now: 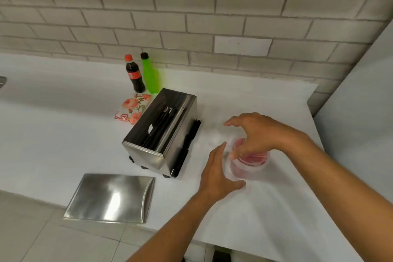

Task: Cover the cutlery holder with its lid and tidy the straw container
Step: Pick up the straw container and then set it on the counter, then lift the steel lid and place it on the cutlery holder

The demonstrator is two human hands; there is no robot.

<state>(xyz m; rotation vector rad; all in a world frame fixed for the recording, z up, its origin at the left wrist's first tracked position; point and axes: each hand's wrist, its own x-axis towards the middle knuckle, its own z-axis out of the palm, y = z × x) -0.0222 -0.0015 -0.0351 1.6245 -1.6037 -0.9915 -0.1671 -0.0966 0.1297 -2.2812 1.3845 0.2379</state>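
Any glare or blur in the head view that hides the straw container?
Head view: motion blur smears the clear straw container and both hands, left hand and right hand; a bright reflection streaks the steel lid; wide-angle distortion curves the wall tiles.

Cutlery holder (pixel 163 134) crowds straw container's (pixel 248 166) left side.

The steel cutlery holder (pixel 161 132) stands open mid-counter, dark utensils inside. Its flat steel lid (pixel 110 198) lies at the counter's front edge. The clear straw container (pixel 248 161), holding red straws, sits toward the right edge.
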